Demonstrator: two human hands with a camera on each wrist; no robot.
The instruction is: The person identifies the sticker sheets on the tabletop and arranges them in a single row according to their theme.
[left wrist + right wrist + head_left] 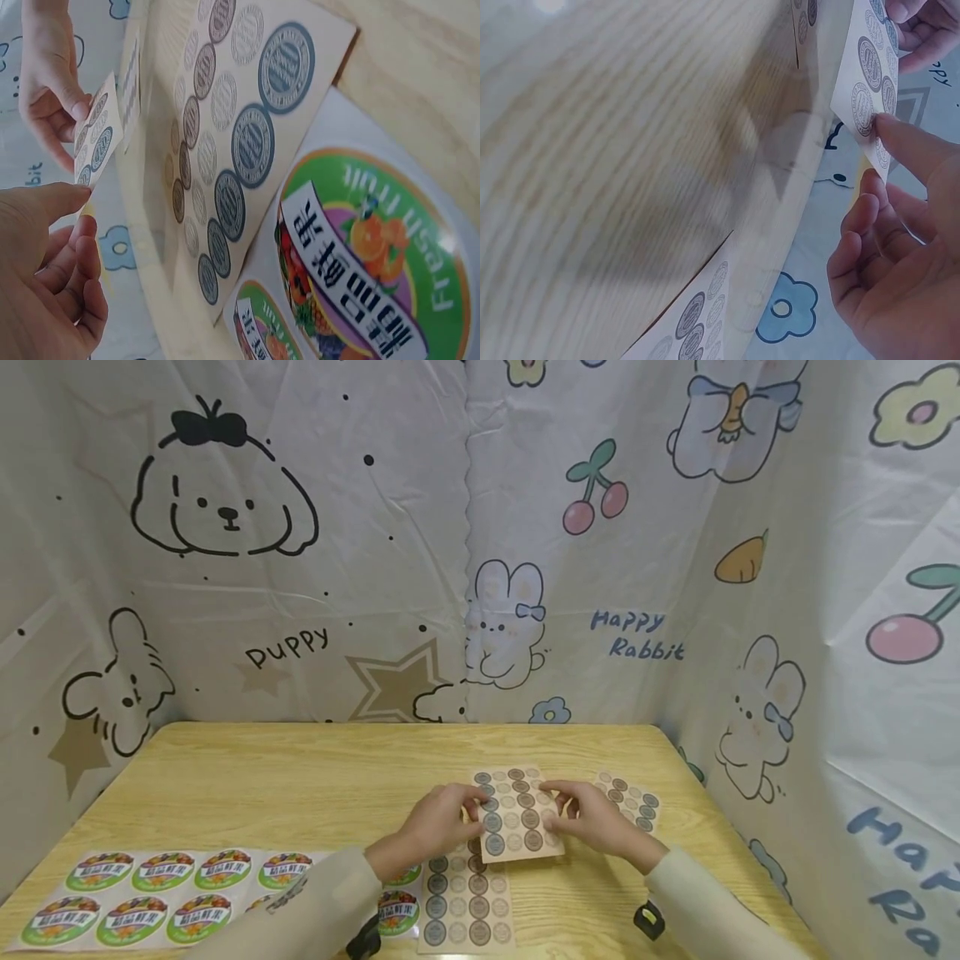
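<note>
A tan sheet of round stickers [521,814], printed in rows of dark blue, brown and pale circles, is raised off the table between both hands. My left hand [438,820] pinches its left edge between thumb and fingers. On the opposite edge, my right hand [597,817] does the same; the right wrist view shows the thumb [907,139] lying on the printed face, with fingers behind. Below the raised sheet, a second tan sticker sheet [468,910] lies on the table, its upper part partly covered from the head camera.
Another tan sticker sheet [648,802] lies right, partly behind the right hand. At the left front is a white sheet of oval fruit labels [161,897], partly hidden by the left sleeve. The wooden table [315,768] meets printed curtains [390,527] at its back and sides.
</note>
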